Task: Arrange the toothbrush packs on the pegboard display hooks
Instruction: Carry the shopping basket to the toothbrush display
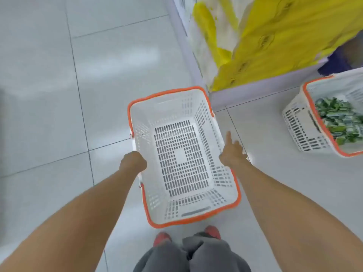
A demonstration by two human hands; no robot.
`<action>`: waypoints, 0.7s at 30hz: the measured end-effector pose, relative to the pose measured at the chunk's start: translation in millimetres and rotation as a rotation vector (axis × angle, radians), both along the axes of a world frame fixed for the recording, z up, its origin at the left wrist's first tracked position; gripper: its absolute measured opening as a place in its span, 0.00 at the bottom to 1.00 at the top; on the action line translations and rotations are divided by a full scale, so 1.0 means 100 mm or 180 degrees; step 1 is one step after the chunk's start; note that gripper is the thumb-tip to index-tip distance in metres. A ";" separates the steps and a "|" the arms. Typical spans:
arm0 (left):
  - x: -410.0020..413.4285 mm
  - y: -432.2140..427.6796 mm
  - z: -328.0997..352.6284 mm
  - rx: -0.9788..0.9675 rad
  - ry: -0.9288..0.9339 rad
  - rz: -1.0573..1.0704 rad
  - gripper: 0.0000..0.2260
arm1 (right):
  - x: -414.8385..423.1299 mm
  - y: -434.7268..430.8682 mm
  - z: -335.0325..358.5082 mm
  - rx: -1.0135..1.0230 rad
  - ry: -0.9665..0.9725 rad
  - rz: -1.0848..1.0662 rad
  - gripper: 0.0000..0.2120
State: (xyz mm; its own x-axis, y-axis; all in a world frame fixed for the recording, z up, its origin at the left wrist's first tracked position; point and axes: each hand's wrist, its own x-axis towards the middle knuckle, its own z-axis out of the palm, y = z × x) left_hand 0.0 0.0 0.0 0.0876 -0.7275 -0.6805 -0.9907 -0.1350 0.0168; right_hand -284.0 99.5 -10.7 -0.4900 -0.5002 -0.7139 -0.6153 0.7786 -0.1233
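The left grip [134, 160] is curled over the left rim of a white slotted basket [196, 217] with an orange edge, clamped on it. Across the basket, the right grip [232, 152] lies against the right rim with its forefinger straight and pointing away from the person. Whether its other fingers hold the rim cannot be told. Nothing lies between the two grips but the basket's bare slotted bottom. The toothbrush packs [339, 122], a heap of green and white wrappers, lie well to the right of the right grip and a little ahead of it, inside a second basket [302, 132] of the same make that stands on the floor. Ahead of the right grip, the corner of a pale shelf base [255, 91] juts out between the two baskets, loaded with bulky yellow packs [275, 42]. Dark marks show on the yellow wrapping, and there is print on the green packs, but both are too blurred to read. To the left of the left grip lies grey tiled floor [59, 95] with dark joints. Behind both grips, near the person, are grey trousers [163, 258] and the toes of red shoes [162, 238], just beside the basket's near edge.
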 end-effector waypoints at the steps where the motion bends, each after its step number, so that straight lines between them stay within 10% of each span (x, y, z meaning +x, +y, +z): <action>1: -0.01 0.05 -0.10 0.0200 0.0026 0.0074 0.13 | 0.02 0.02 -0.11 0.0001 0.0007 -0.0080 0.45; 11: 0.37 0.12 -0.16 0.0335 0.1155 0.2179 0.06 | -0.02 -0.04 -0.22 0.0074 -0.0545 -0.0842 0.10; 21: 0.73 -0.39 2.09 0.0256 0.1404 0.2535 0.14 | 0.03 -0.83 2.09 -0.0055 -0.1020 -0.1143 0.24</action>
State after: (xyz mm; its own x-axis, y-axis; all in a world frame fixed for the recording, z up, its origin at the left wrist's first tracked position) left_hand 72.9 -39.1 209.3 0.2632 -0.5123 -0.8174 -0.5102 -0.7931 0.3328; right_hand -281.4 16.2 198.3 -0.3908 -0.3527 -0.8502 -0.2367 0.9311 -0.2775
